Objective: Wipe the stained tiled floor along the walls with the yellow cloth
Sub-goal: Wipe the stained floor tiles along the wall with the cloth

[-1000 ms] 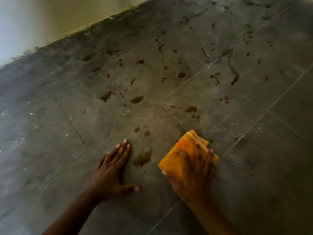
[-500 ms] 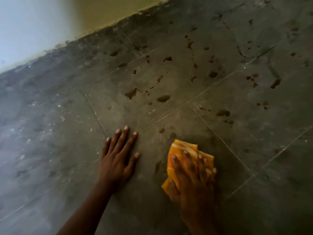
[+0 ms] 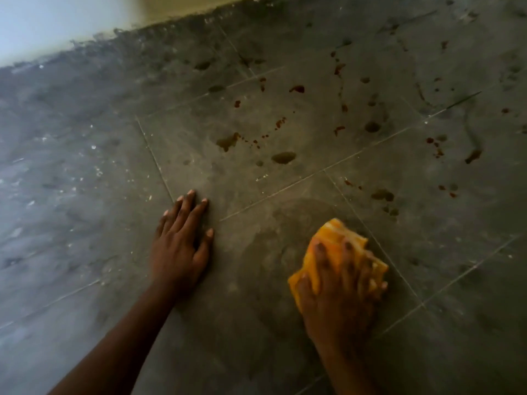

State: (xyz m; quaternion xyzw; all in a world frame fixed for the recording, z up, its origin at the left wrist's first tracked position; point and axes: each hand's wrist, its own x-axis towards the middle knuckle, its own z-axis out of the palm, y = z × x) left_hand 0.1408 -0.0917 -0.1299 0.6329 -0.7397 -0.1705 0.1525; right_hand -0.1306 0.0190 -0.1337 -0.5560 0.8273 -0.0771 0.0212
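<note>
Head view, grip: right hand [image 3: 339, 286] presses the yellow cloth [image 3: 339, 240] flat, fingers spread over it, edges possibly pinched; I cannot tell
Change: cloth has swung right off the brown blotch near the left hand [image 3: 178, 249]; blotch gone, damp smear [image 3: 273, 240] in its place
Left hand: flat on the floor, fingers straight, bracing
Beyond the cloth: reddish-brown spots [image 3: 283, 157] remain toward the wall [image 3: 57, 24]; much tiled floor [image 3: 427, 280] left to wipe

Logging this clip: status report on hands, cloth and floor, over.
Left hand flat on floor, fingers straight. Right hand pressing yellow cloth to tile. Brown stains ahead, unwiped. Nothing in the way.
</note>
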